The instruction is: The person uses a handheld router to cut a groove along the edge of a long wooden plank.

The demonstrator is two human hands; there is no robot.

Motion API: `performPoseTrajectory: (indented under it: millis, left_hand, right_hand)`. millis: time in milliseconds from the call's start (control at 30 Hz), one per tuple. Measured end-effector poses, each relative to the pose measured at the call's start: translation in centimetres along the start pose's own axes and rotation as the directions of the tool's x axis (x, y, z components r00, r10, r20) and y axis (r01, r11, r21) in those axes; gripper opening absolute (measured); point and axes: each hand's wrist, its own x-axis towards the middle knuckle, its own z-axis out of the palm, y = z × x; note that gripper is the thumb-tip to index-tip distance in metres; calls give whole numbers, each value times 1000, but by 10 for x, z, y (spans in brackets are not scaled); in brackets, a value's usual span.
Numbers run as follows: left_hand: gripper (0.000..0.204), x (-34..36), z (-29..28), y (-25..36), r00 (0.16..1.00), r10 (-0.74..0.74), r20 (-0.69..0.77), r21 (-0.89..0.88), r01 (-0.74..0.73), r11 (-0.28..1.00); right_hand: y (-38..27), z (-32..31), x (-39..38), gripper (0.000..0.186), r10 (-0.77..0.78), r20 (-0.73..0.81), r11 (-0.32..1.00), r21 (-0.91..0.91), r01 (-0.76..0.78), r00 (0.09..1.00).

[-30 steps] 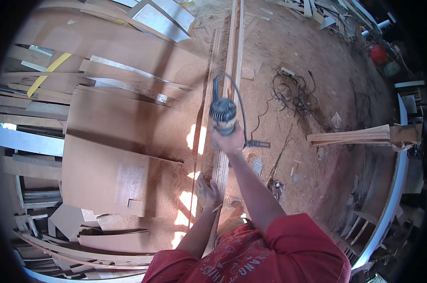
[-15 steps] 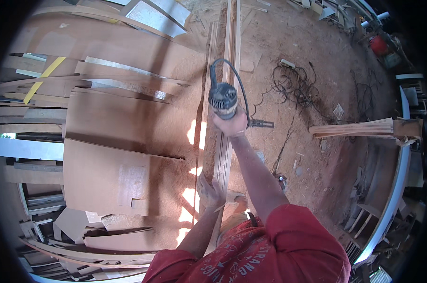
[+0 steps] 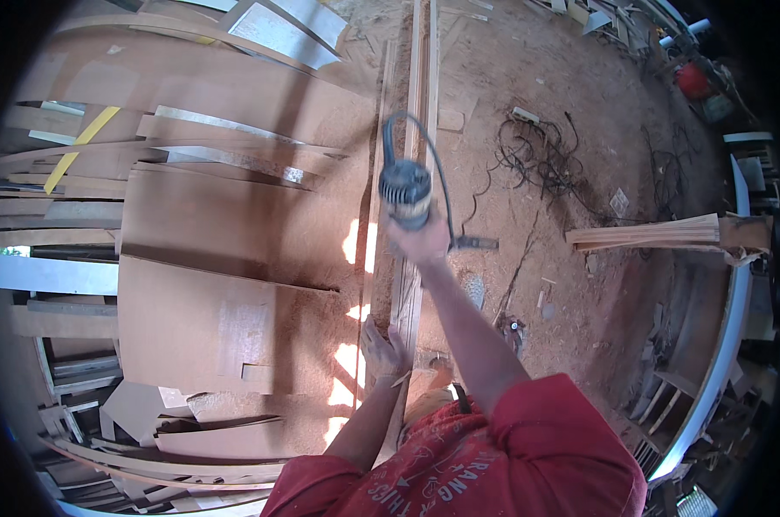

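The right hand [image 3: 420, 239] is closed around a round power tool [image 3: 404, 194] at frame centre, set on a long wooden strip [image 3: 411, 129] running toward the top edge. The left hand [image 3: 381, 349] lies flat on the strip below, nearer the body.

Over the last second you have pushed the router [image 3: 405, 195] farther away from you along the long wooden strip [image 3: 404, 284], your right hand [image 3: 420, 241] stretching out with it. Its black cord [image 3: 446, 207] has trailed along, and your view has tipped slightly.
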Motion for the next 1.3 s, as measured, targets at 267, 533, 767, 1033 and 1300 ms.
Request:
performPoseTrajectory:
  millis: [267, 533, 767, 1033, 1300]
  left_hand:
    - [73, -2, -2, 4, 996, 85, 12, -63, -84, 994]
    - [66, -1, -2, 4, 997, 73, -6, -28, -73, 997]
    - [63, 0, -4, 13, 995, 95, -33, -46, -96, 994]
    - [65, 2, 3, 5, 996, 47, -77, -7, -48, 999]
    - [68, 3, 1, 0, 994, 96, -45, -39, -98, 994]
  right_hand:
    - [33, -4, -44, 57, -291, -73, 956, 30, 293, 954]
    - [14, 1, 41, 69, -406, -94, 912, 24, 410, 909]
    - [-4, -2, 90, 67, -481, -100, 866, 98, 490, 871]
    - [-21, -11, 36, 86, -98, 13, 995, -1, 98, 995]
    - [29, -13, -78, 68, -192, 39, 978, 93, 188, 981]
